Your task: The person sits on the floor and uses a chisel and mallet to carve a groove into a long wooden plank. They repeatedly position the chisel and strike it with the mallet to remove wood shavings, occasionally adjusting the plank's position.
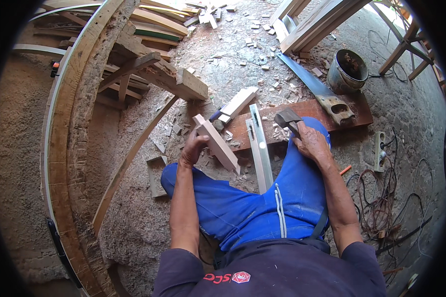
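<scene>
My left hand [195, 146] grips a pale pinkish wooden piece [218, 143] with notched ends, held at a slant above my lap. Near my right knee, my right hand [309, 141] is wrapped round a hammer or mallet [287, 118] with a dark, blocky head. Two long, pale slotted bars [262, 153], one metallic-looking, lie between my legs, their far ends over a reddish-brown board [359, 111]. A dark blue-handled tool [215, 116] lies partly hidden by pale wood offcuts [238, 104]. A handsaw [309, 79] rests with its handle on the board.
A rough timber beam [64, 173] runs along my left, with stacked strips [153, 29] behind. Wood chips litter the floor. A metal bucket [347, 81] and timber frames [312, 34] stand at the back right; a power strip [379, 153] and tangled cables [376, 193] lie right.
</scene>
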`<state>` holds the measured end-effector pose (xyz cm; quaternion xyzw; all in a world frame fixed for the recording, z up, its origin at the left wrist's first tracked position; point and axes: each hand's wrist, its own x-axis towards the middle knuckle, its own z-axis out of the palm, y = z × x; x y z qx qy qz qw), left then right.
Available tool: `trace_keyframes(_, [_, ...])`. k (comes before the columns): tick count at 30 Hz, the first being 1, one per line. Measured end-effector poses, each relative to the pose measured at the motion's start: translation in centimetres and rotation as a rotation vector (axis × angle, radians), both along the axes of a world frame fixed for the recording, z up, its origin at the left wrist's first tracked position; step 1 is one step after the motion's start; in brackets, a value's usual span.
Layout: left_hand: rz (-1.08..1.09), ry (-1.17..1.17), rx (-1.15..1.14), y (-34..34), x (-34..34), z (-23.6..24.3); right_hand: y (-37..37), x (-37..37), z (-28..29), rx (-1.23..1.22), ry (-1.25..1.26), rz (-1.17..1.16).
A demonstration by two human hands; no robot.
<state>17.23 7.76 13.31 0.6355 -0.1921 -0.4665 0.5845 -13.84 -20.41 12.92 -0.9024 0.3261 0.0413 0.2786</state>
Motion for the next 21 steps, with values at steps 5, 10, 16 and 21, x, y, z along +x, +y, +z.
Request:
trace_keyframes(5, [0.313,0.5,-0.721,-2.9,0.1,-0.6,0.3,0.2,-0.2,-0.032,-0.012,0.043])
trace_keyframes(10, [0.458,0.483,-0.814,-7.9,-1.0,-2.6,0.2,0.1,-0.4,-0.038,0.006,0.035])
trace_keyframes(16, [0.164,0.801,-0.458,-8.9,-2.5,-5.8,0.2,0.0,0.0,-0.016,-0.006,0.026])
trace_keyframes(21, [0.048,0.942,-0.317,-6.1,-3.8,-7.3,0.3,0.2,0.1,-0.01,0.005,0.031])
